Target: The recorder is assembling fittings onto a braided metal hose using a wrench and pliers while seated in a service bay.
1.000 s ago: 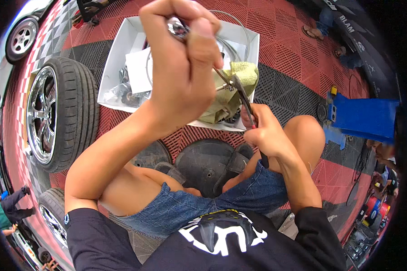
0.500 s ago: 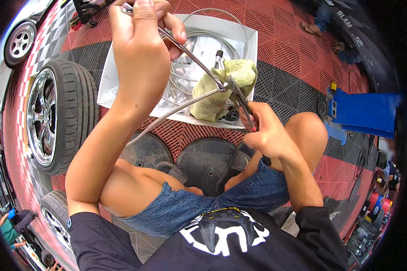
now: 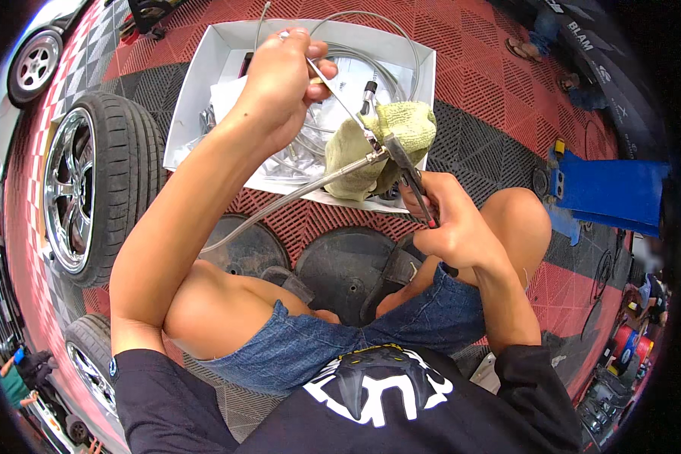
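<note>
My left hand (image 3: 278, 91) is closed around the handle of a slim metal wrench (image 3: 343, 101). The wrench slants down to the right, its far end at a metal fitting (image 3: 376, 153) on a braided hose (image 3: 280, 200). My right hand (image 3: 455, 225) grips dark pliers (image 3: 408, 175), whose jaws meet the same fitting from the right. Behind the joint is a yellow-green cloth (image 3: 348, 155), bunched over something I cannot make out. From the fitting the hose runs down left toward my legs.
A white open box (image 3: 197, 91) in front of me holds coiled hoses and clear plastic bags. On the left stands a chrome wheel with its tyre (image 3: 132, 189). A blue metal piece (image 3: 609, 189) is at the right. Black round plates (image 3: 344, 268) lie below the box.
My left hand has swung down and slightly right with the wrench handle, bringing it lower over the box. My right hand and the pliers have barely shifted.
</note>
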### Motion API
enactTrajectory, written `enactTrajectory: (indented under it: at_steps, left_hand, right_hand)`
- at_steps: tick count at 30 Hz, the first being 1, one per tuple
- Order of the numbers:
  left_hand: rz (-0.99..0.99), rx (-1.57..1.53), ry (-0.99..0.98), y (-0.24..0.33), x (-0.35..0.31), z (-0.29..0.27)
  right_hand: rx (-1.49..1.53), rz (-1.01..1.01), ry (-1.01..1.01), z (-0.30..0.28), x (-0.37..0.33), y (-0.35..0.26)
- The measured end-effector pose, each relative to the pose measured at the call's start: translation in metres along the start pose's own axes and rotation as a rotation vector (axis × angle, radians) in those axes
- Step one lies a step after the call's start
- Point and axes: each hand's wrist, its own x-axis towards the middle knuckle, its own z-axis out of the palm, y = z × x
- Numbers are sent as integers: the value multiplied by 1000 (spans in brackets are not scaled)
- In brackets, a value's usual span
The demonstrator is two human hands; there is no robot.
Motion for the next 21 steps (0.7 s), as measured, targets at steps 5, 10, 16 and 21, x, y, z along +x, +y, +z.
enactTrajectory:
  at_steps: [5,10,16,21]
  left_hand:
    - [-378,-122,-192,-28,12,-11]
    - [-466,-194,-174,-42,12,-11]
    - [-9,25,86,-10,0,8]
    - [96,-7,67,-3,-9,6]
  right_hand:
    - [-3,37,-18,0,1,-1]
    - [-83,-7,-31,-4,2,3]
    - [158,145,20,1,5,14]
    - [102,125,-17,0,7,15]
